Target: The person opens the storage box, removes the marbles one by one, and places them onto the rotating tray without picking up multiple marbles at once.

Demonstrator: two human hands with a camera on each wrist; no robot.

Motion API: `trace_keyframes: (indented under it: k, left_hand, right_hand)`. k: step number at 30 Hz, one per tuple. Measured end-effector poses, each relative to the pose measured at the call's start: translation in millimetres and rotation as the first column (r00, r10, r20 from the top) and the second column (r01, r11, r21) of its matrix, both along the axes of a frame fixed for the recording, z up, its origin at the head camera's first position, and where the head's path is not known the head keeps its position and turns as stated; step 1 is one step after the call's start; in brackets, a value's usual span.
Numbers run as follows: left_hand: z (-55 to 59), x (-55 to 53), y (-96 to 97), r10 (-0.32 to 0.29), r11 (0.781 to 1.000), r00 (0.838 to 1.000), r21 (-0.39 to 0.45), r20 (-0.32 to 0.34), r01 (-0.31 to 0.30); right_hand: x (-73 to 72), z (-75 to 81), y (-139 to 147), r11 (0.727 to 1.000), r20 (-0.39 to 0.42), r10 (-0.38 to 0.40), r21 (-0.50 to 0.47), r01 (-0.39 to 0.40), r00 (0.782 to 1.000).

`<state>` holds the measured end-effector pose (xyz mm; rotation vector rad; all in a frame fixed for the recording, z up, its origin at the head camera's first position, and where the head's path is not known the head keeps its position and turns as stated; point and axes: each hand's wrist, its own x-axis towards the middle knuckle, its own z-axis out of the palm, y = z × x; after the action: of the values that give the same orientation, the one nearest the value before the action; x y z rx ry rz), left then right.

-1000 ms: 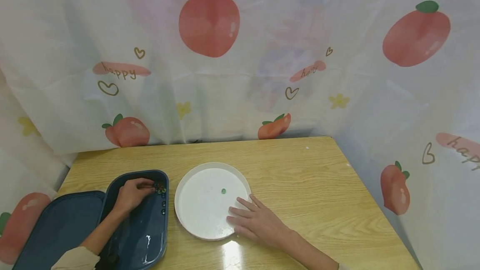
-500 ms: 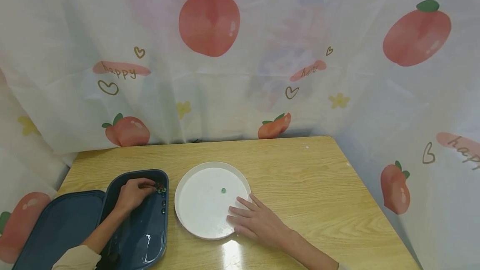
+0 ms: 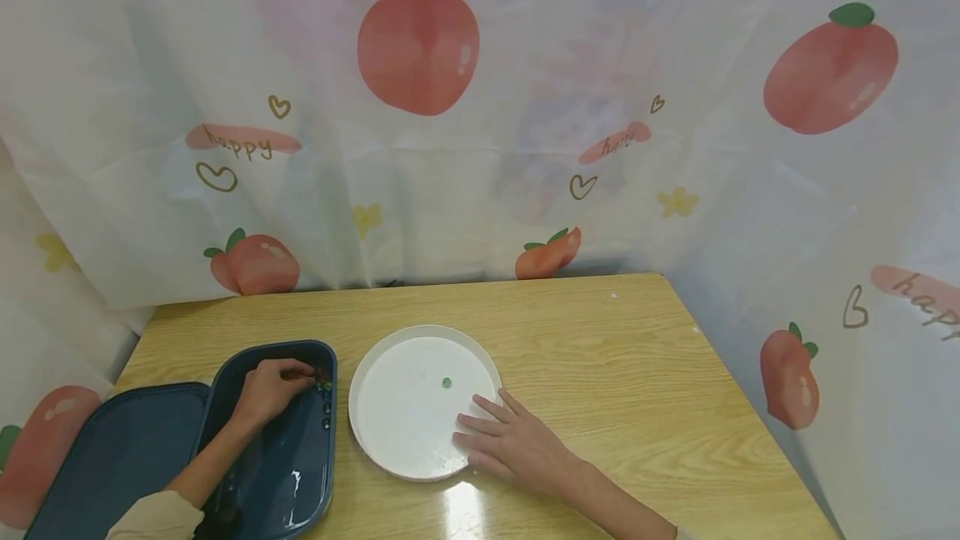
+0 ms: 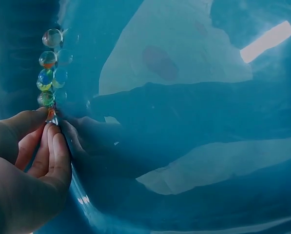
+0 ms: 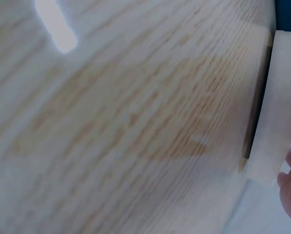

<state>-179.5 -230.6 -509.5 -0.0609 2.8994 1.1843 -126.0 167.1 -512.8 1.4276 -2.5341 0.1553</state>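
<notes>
Your left hand is inside the dark blue tray, up by its far right corner, with thumb and fingertips brought together on a clear marble that shows some orange. That marble sits right at your fingertips, at one end of a row; the other marbles in the row — four show in the left wrist view — run on from it along the tray's wall, the closest just beside your thumb tip. Your right hand lies over the right rim of the round white plate, fingers straight and spread apart, gripping nothing. On that plate a single green marble rests near your right fingertips but apart from them. The plate stands on the wooden table just to the right of the tray; a second dark blue tray lies on the tray's left side, and a fruit-printed cloth hangs behind.
</notes>
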Motion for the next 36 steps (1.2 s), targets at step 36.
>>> trace_keyframes:
  k: [36]
  left_hand:
    - [56.3,10.7,32.7,0.0,0.981,0.993,0.192,-0.116,0.022]
  right_hand:
    - [-0.1,-2.9,1,1.0,0.048,-0.013,-0.017,0.013,0.999]
